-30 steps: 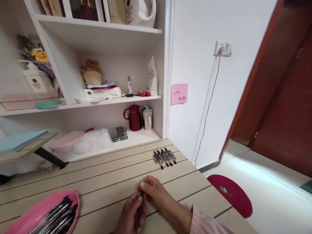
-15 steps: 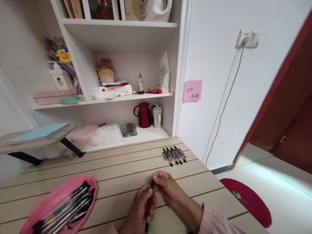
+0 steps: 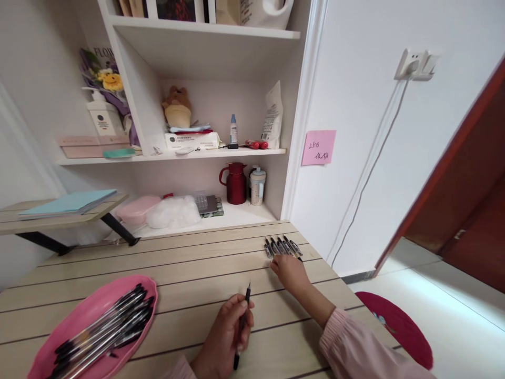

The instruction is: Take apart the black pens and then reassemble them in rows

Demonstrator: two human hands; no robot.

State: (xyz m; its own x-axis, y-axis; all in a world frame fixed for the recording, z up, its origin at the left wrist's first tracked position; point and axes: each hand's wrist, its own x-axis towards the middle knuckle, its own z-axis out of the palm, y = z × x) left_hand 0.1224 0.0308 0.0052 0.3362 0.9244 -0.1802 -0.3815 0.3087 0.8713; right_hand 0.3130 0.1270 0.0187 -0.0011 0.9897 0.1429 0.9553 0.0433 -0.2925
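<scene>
A slim black pen (image 3: 245, 310) stands tilted in my left hand (image 3: 225, 332), which is closed around its barrel with the fine tip pointing up and away. My right hand (image 3: 291, 272) reaches forward to a row of small black-and-clear pieces (image 3: 282, 245) that look like pen caps. Its fingers are curled together at the near end of that row, and whatever they hold is hidden. To the left, a pink oval tray (image 3: 51, 337) holds several black-capped clear pens (image 3: 106, 323) lying side by side.
White shelves (image 3: 213, 152) stand behind the wooden table (image 3: 189, 266), carrying a red jug (image 3: 236, 184) and a pale cup (image 3: 258, 187). A small raised stand (image 3: 90, 213) with a blue folder (image 3: 71, 202) is at the left. A red stool (image 3: 410, 337) sits beyond the right edge.
My right hand has left the pen's upper end and moved forward and right to the row of small pieces. The pen's fine tip now shows; my left hand still holds the pen.
</scene>
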